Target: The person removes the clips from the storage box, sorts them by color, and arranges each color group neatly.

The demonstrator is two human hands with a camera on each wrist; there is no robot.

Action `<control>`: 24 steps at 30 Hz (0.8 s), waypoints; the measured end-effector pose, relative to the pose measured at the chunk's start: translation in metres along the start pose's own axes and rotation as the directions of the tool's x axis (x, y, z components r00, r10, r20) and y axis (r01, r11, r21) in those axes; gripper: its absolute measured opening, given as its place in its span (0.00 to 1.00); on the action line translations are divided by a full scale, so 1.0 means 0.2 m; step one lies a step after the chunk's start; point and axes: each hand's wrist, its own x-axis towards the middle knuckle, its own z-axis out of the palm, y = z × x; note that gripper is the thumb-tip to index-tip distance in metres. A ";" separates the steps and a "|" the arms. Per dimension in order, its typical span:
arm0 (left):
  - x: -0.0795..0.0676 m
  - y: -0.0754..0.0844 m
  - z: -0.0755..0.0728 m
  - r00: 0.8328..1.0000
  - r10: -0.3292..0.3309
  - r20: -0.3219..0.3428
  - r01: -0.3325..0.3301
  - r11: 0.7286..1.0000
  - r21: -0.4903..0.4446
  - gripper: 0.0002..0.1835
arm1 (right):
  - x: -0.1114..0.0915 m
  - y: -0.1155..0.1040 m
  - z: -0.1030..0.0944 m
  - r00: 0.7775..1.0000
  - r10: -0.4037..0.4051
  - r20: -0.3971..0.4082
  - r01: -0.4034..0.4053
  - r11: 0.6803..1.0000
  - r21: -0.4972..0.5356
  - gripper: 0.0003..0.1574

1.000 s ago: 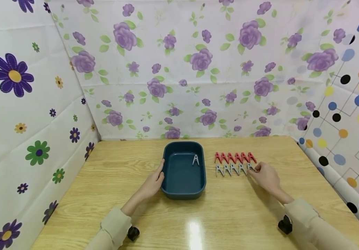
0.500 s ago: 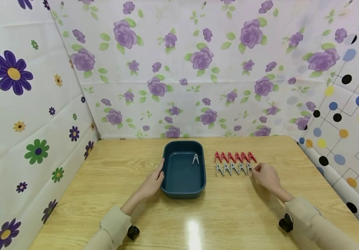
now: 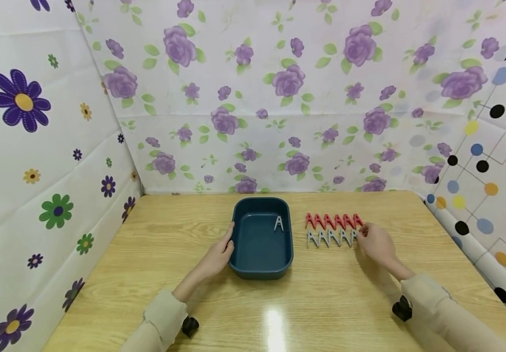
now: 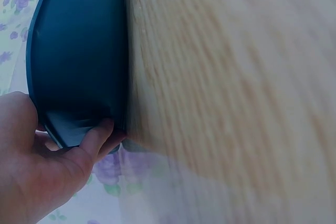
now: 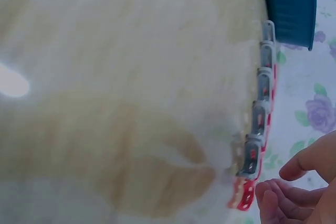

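Observation:
The dark blue plastic bin (image 3: pixel 261 275) stands upright on the table, with one grey clothespin (image 3: pixel 279 223) lying inside. My left hand (image 3: pixel 214 256) holds the bin's left side. In the left wrist view its thumb (image 4: pixel 97 136) presses the outer wall near a corner, while other fingers are partly hidden behind the rim. To the bin's right lie a row of several red clothespins (image 3: pixel 334 221) and, nearer to me, a row of grey clothespins (image 3: pixel 331 238). At the right end of both rows my right hand (image 3: pixel 377 244) has thumb and index finger apart, with nothing seen between them.
The wooden table (image 3: pixel 182 215) ends at a floral cloth (image 3: pixel 262 98) behind. Patterned cloths also hang at the left (image 3: pixel 24 195) and right (image 3: pixel 495 195). Black wrist devices (image 3: pixel 402 309) sit on both sleeves.
My right hand has come off the last grey clothespin and shifted slightly up toward the end of the red row. The left hand and the bin stay where they were.

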 end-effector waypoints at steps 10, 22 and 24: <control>0.00 0.00 0.00 1.000 -0.013 -0.006 0.013 1.000 0.008 0.31 | 0.09 -0.18 0.05 0.994 -0.109 -0.020 0.110 0.991 0.076 0.11; 0.00 0.02 -0.01 1.000 -0.007 -0.010 0.007 1.000 0.015 0.31 | 0.17 -0.57 0.11 0.969 -0.240 0.048 0.229 0.957 0.177 0.11; 0.00 0.02 -0.01 1.000 -0.008 -0.017 0.008 1.000 0.016 0.31 | 0.18 -0.64 0.12 0.965 -0.249 0.083 0.231 0.956 0.182 0.11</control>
